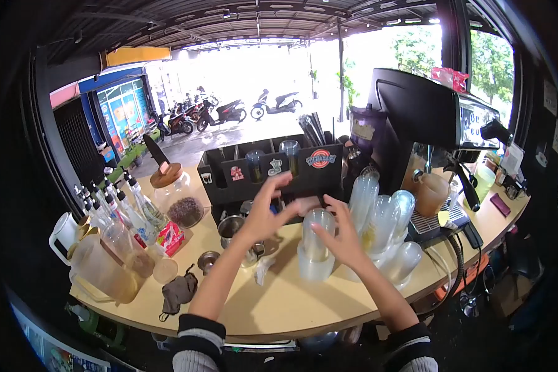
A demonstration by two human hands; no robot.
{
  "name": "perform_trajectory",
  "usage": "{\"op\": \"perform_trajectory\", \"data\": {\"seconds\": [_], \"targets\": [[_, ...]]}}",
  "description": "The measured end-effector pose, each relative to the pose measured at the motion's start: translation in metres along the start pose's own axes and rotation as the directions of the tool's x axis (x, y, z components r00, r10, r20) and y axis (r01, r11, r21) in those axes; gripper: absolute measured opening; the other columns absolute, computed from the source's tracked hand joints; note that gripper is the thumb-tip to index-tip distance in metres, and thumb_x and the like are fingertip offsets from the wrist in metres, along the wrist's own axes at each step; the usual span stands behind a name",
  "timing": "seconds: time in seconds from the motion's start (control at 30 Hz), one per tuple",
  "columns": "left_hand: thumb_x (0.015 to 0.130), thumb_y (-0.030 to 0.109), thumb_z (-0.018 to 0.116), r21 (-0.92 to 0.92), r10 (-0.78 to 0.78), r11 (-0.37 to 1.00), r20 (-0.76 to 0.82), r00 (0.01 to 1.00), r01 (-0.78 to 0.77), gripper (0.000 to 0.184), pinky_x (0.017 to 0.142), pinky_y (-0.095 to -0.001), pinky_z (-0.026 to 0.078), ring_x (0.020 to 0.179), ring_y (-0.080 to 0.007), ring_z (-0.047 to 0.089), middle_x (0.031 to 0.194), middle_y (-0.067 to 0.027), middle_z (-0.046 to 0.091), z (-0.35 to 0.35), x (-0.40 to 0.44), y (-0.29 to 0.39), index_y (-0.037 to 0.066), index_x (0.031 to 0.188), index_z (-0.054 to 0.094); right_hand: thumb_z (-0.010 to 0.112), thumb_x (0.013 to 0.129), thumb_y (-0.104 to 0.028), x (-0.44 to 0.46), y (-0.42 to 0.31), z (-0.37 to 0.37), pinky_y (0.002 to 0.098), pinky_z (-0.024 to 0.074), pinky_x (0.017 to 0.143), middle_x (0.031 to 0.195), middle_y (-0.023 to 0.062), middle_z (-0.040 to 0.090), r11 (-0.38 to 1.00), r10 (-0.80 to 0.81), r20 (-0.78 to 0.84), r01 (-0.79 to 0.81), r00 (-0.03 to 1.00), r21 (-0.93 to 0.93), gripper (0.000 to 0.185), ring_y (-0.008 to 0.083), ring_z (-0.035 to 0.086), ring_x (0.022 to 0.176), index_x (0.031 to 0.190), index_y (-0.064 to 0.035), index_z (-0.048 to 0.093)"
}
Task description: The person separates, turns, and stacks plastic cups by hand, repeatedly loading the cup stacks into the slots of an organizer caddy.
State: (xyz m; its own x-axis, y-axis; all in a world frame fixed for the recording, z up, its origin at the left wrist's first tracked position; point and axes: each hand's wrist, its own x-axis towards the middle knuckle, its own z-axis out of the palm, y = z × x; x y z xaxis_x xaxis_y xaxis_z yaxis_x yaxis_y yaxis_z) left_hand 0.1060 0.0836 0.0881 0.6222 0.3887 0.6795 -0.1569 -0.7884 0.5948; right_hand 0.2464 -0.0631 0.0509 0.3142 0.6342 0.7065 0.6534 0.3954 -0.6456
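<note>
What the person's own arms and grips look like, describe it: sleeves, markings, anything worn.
The left sleeve and right sleeve have black and pale grey bands, with black at the edge. Both forearms are bare beyond them. The left grip and right grip are ungloved human hands; no watch or bracelet shows.

Single view, head-worn. Looks out from above the wearer's forearms, forward and angled down over the desk. Very wide lens: straight edges bow, corners go black. Near: striped sleeves at bottom edge, hands around mid-frame, close to lens. Farther: parked motorbikes past the desk, roof across top. Background behind motorbikes washed out; probably open daylight, hard to read.
</note>
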Motion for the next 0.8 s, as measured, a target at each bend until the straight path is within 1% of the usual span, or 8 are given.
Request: {"op": "perform_trajectory", "data": {"seconds": [0.03, 0.13, 0.17, 0.27, 0.3, 0.43, 0.5, 0.8], "targets": [[0.073, 0.024, 0.074, -0.045, -0.02, 0.999, 0.05, 0.999, 0.022, 0.071, 0.096, -0.0393, 0.038, 0.12, -0.0235, 0.044, 0.128, -0.0109, 0.046, 0.006, -0.022, -0.001, 0.006, 0.131, 0.037, 0.073, 0.073, -0.025, -0.01, 0.01, -0.004, 0.0383, 0.0384, 0.092, 0.119, 0.019, 0.043, 0.999, 0.034, 0.032, -0.033, 0.999, -0.034, 0.075, 0.0296, 0.046, 0.108, 0.132, 0.0002, 0.033], [0.061, 0.03, 0.082, -0.083, -0.177, 0.976, 0.222, 0.959, 0.2, 0.095, 0.102, -0.0404, 0.032, 0.125, -0.0242, 0.037, 0.134, -0.0119, 0.039, 0.027, -0.073, -0.007, 0.009, 0.137, 0.029, 0.076, 0.068, -0.027, -0.042, 0.016, -0.008, 0.0401, 0.0369, 0.096, 0.124, 0.0219, 0.041, 0.994, 0.09, 0.099, -0.084, 0.991, -0.071, 0.086, 0.0323, 0.045, 0.114, 0.133, 0.0021, 0.028], [0.056, 0.031, 0.084, -0.093, -0.187, 0.972, 0.248, 0.951, 0.215, 0.101, 0.103, -0.0407, 0.032, 0.126, -0.0263, 0.037, 0.135, -0.0132, 0.038, 0.039, -0.083, -0.016, 0.006, 0.137, 0.028, 0.076, 0.068, -0.027, -0.05, 0.02, -0.007, 0.0401, 0.0369, 0.096, 0.124, 0.0219, 0.041, 0.994, 0.097, 0.116, -0.09, 0.989, -0.065, 0.086, 0.0323, 0.045, 0.114, 0.133, 0.0021, 0.028], [0.052, 0.032, 0.085, -0.003, -0.196, 0.979, 0.21, 0.958, 0.201, 0.107, 0.104, -0.0419, 0.032, 0.126, -0.0291, 0.037, 0.136, -0.017, 0.034, 0.067, -0.101, -0.016, 0.001, 0.135, 0.027, 0.079, 0.064, -0.029, -0.061, 0.027, -0.006, 0.0413, 0.0348, 0.099, 0.129, 0.025, 0.038, 0.997, 0.081, 0.197, -0.076, 0.977, -0.034, 0.096, 0.0346, 0.041, 0.12, 0.134, 0.005, 0.022], [0.05, 0.03, 0.085, -0.019, -0.218, 0.975, 0.16, 0.963, 0.223, 0.111, 0.104, -0.0392, 0.032, 0.125, -0.0292, 0.038, 0.135, -0.0187, 0.036, 0.072, -0.099, -0.013, -0.001, 0.136, 0.023, 0.079, 0.062, -0.027, -0.06, 0.026, -0.008, 0.0412, 0.0343, 0.1, 0.13, 0.0253, 0.037, 0.991, 0.133, 0.238, -0.13, 0.962, -0.028, 0.098, 0.0348, 0.04, 0.122, 0.134, 0.0057, 0.021], [0.049, 0.029, 0.084, -0.098, -0.248, 0.96, 0.124, 0.961, 0.261, 0.113, 0.103, -0.0379, 0.034, 0.123, -0.0289, 0.041, 0.133, -0.0188, 0.039, 0.088, -0.093, -0.006, -0.001, 0.137, 0.021, 0.081, 0.057, -0.024, -0.056, 0.033, -0.004, 0.0396, 0.035, 0.101, 0.13, 0.0245, 0.037, 0.97, 0.234, 0.29, -0.242, 0.928, -0.009, 0.105, 0.0337, 0.041, 0.122, 0.135, 0.0056, 0.017], [0.048, 0.029, 0.085, -0.09, -0.249, 0.965, 0.006, 0.969, 0.248, 0.114, 0.1, -0.0372, 0.037, 0.12, -0.0291, 0.046, 0.13, -0.0196, 0.043, 0.097, -0.096, -0.017, -0.001, 0.137, 0.02, 0.081, 0.056, -0.023, -0.053, 0.041, 0.001, 0.0389, 0.0349, 0.101, 0.13, 0.0239, 0.037, 0.972, 0.219, 0.297, -0.235, 0.929, 0.018, 0.106, 0.0328, 0.041, 0.122, 0.135, 0.0056, 0.016], [0.054, 0.025, 0.083, -0.097, -0.244, 0.966, -0.065, 0.967, 0.238, 0.11, 0.096, -0.0397, 0.041, 0.115, -0.03, 0.05, 0.127, -0.0199, 0.048, 0.104, -0.107, -0.034, 0.009, 0.14, 0.018, 0.081, 0.053, -0.021, -0.053, 0.04, 0.006, 0.0396, 0.034, 0.102, 0.128, 0.0225, 0.037, 0.964, 0.22, 0.251, -0.25, 0.943, 0.094, 0.104, 0.0318, 0.04, 0.121, 0.132, 0.0069, 0.019]]}}
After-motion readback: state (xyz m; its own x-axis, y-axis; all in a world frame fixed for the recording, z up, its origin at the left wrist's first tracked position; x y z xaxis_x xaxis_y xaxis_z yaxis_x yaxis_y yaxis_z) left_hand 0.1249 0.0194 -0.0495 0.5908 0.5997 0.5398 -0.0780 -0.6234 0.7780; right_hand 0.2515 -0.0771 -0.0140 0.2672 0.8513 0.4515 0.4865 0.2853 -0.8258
